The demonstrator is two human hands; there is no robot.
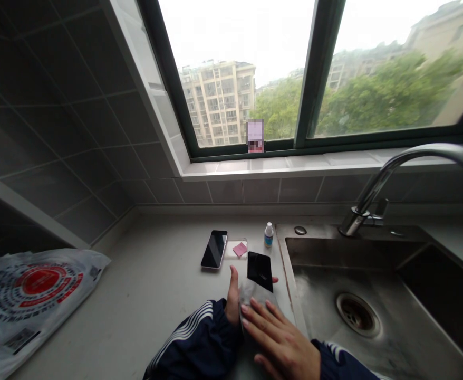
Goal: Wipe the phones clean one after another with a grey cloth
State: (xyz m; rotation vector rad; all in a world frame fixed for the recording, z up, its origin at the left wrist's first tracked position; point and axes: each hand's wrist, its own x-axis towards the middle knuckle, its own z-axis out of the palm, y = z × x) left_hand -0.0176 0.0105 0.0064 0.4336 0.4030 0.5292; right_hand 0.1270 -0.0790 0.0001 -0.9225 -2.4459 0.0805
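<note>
The plastic bag [37,295] slumps at the far left of the counter [136,285], out of my hands' way, I'd judge. The phone [214,249] lies flat beside the clear case [229,254], on which the pink square [240,249] rests, probably so that small piece is easy to find. The bottle [268,235] stands upright, capped, near the edge of the sink [290,285], likely kept within reach. The dark device [260,268] is in front of me, between that edge and the phone, its far part bare and its near part under the grey cloth [257,291]. My left hand [233,301] is spread open, thumb up at the left and a fingertip past the right edge, seemingly cradling the device from below to steady it. My right hand [285,335] lies open and flat on the cloth, fingers slightly apart, so my hands are together with cloth and device between them.
</note>
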